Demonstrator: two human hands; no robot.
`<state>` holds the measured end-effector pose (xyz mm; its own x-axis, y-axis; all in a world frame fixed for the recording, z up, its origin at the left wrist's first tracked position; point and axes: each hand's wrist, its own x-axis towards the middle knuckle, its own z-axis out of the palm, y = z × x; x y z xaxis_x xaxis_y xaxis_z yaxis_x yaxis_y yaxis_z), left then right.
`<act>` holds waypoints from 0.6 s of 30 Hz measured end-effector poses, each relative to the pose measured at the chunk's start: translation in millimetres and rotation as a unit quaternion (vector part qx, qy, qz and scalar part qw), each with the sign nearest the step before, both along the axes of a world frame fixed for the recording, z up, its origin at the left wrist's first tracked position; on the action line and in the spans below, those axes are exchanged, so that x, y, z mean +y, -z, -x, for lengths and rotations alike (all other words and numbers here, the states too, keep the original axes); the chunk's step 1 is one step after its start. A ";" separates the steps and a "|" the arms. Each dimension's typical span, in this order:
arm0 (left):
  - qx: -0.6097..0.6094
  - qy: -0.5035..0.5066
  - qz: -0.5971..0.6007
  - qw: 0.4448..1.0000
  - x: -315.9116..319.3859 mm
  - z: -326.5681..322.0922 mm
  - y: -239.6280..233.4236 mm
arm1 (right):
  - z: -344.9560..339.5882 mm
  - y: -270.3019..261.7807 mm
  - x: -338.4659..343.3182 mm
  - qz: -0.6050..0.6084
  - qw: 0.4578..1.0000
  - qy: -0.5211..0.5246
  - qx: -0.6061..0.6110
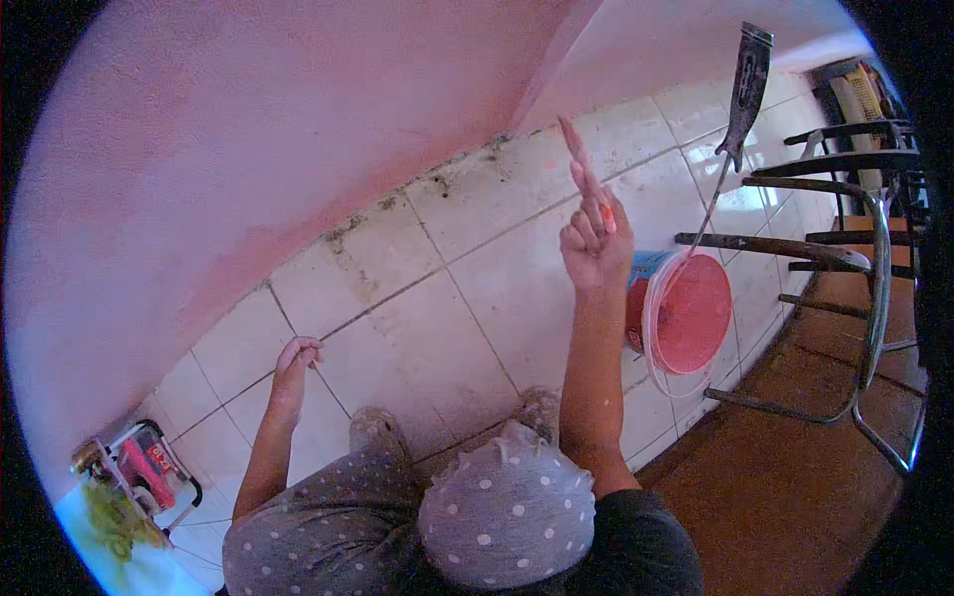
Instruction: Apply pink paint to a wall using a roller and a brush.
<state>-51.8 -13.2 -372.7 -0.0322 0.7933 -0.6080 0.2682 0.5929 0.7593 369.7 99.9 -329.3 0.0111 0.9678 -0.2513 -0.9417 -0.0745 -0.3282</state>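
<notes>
My right hand [595, 242] is raised over the tiled floor, its fingers curled round a slim pinkish tool [571, 138], seen edge-on and perhaps a paintbrush. A red spot shows between those fingers. Just right of my right forearm stands a bucket of pinkish-red paint [704, 316] with a white bail handle. Out of it leans a paint roller, its black handle [749, 89] upward and its roller end not visible. My left hand [298, 354] hangs over the floor near the wall with bent fingers, and nothing shows in it. The pink wall [261, 149] has darker pink patches along its lower part.
Metal-framed chairs [879, 253] crowd the right side beside a brown floor area [775, 447]. White floor tiles [462, 328] bear dark dirt along the wall's foot. At the lower left sits a red machine [145, 465] in a tubular frame. My bent knees are below.
</notes>
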 end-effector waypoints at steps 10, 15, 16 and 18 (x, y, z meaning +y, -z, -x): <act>-0.007 0.040 -0.035 0.999 9.8 -13.1 6.8 | 18.7 14.8 21.9 0.102 0.988 -0.118 0.016; 0.007 0.016 -0.045 0.999 1.1 -6.3 4.4 | -4.2 28.0 35.9 0.009 0.984 -0.081 0.160; 0.005 0.016 -0.044 0.999 -1.9 -1.8 7.0 | -6.9 32.0 30.8 -0.017 0.985 -0.079 0.151; 0.003 0.014 -0.041 0.999 -5.4 -2.1 5.4 | -7.1 37.8 22.5 -0.031 0.987 -0.072 0.140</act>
